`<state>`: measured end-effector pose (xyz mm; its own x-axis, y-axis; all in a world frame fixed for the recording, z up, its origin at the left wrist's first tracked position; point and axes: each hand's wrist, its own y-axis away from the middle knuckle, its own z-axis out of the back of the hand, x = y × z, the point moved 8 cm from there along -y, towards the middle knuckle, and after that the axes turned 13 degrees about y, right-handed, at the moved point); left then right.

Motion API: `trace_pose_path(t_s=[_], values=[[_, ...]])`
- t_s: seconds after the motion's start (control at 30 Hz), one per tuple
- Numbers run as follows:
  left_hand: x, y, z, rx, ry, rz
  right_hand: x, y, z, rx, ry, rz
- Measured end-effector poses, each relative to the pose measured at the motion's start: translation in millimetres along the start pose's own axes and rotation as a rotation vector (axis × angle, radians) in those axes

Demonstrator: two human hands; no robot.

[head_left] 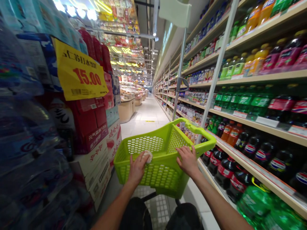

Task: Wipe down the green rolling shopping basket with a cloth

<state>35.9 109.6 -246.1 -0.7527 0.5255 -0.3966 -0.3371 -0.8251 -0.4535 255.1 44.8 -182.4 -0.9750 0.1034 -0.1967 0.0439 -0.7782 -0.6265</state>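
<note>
A lime-green plastic shopping cart [165, 179] with perforated walls stands sideways in front of my knees, and no goods show inside its basket. My left hand [136, 168] is closed on a small crumpled whitish cloth [148, 157], which rests against the near rim. Farther right, my right hand [188, 160] is wrapped over that same rim, close to the handle end. The cart's green handle [205, 139] rises at the right, beside the drink shelves. Part of the cart's lower frame is hidden behind my legs.
Shelves [259, 124] of bottled drinks line the right side closely. Stacked cartons [97, 171] and wrapped water bottles [35, 153] crowd the left, under a yellow price sign [80, 72]. A tiled aisle [146, 111] runs ahead past wooden display bins [126, 110].
</note>
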Motion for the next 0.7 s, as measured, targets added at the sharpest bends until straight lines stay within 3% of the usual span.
trace_pose_path(t_s=[0.1, 0.17, 0.27, 0.37, 0.43, 0.5, 0.63, 0.7], values=[[38.4, 12.1, 19.7, -0.106, -0.059, 0.133, 1.4, 0.9, 1.0, -0.001, -0.006, -0.011], [47.3, 15.9, 25.7, -0.179, -0.065, 0.213, 3.0, 1.1, 1.6, -0.003, -0.008, -0.029], [15.5, 6.2, 8.2, -0.155, -0.006, 0.174, 4.7, 0.9, 2.4, -0.001, 0.001, -0.047], [-36.6, -8.0, -16.5, -0.077, 0.090, -0.034, 5.2, 0.6, 3.0, 0.005, 0.020, -0.036], [-47.0, -8.9, -19.1, -0.101, 0.128, -0.130, 4.3, 0.7, 3.1, 0.011, 0.027, -0.033], [-28.3, -2.5, -10.0, -0.176, 0.126, -0.145, 3.3, 1.3, 2.7, 0.015, 0.027, -0.041], [40.3, 16.7, 21.3, -0.384, 0.060, -0.003, 5.0, 2.4, 2.3, 0.007, 0.016, -0.057], [49.4, 19.1, 24.9, -0.442, 0.048, 0.060, 6.4, 2.5, 2.8, 0.004, 0.013, -0.073]])
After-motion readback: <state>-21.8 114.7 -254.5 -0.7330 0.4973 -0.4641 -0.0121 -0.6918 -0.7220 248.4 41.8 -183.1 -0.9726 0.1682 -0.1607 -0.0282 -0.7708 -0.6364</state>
